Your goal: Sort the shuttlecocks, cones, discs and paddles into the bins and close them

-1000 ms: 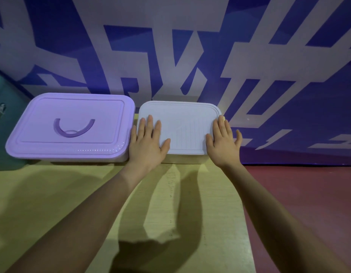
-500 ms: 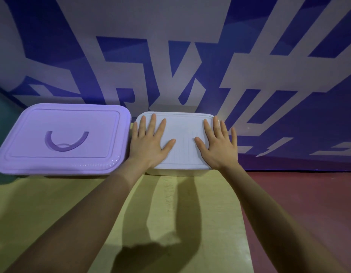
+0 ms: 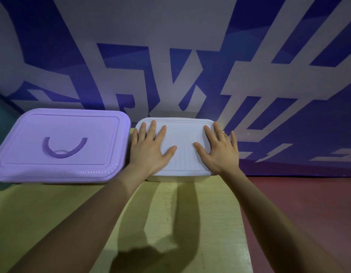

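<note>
Left hand [image 3: 149, 152] and right hand [image 3: 218, 152] flat, fingers spread, pressing white bin lid [image 3: 182, 140]; purple bin [image 3: 60, 144] lidded just beside, both on desk [image 3: 170, 223]

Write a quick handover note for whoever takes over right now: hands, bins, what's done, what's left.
Left hand and right hand: both flat, fingers straight, pressing on the white lid.
White bin sits on the table, right of the purple bin, whose lid is on.
Done: no loose items in view; both bins covered.
Left: check the white lid is seated, then let go.
</note>
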{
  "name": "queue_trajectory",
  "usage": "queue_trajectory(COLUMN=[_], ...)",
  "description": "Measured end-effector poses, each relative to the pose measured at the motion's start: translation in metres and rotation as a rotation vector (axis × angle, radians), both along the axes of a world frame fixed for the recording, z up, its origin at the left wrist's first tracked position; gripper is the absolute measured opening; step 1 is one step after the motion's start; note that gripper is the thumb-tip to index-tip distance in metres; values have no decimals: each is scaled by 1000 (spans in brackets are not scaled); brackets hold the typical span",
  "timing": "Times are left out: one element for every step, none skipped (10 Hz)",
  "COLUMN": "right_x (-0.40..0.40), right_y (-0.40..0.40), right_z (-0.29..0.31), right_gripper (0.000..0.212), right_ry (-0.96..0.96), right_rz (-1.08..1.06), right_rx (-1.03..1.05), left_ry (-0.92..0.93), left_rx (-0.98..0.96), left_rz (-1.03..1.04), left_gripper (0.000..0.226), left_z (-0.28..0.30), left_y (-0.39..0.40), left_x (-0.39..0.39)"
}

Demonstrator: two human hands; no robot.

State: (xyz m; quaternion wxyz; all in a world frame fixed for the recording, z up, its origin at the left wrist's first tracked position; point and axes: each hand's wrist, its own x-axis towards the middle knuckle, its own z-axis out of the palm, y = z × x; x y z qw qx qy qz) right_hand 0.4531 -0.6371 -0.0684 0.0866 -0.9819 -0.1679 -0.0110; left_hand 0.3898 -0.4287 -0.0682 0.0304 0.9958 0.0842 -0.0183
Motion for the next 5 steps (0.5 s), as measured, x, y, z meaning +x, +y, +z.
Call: queue_trajectory(right_x=[3, 1, 3, 7, 8], right_y=[1, 1, 2, 2, -1], right_z=[1, 2, 8, 21, 31], right_gripper=[73, 72, 67, 58, 57], right_ry=[-4, 4, 38, 82, 102], right_rz=[-5, -4, -18, -18, 8], right_rx=[12, -17, -88, -122, -75], left_ry=[1, 17, 43, 69, -36], left_rx=[-11, -22, -79, -181, -211], left_rz=[3, 3, 7, 5, -1], left_gripper=[78, 75, 74, 71, 61], left_z=[0, 2, 8, 16, 21], left_y=[1, 1, 1, 5, 7], left_x=[1, 1, 2, 3, 0])
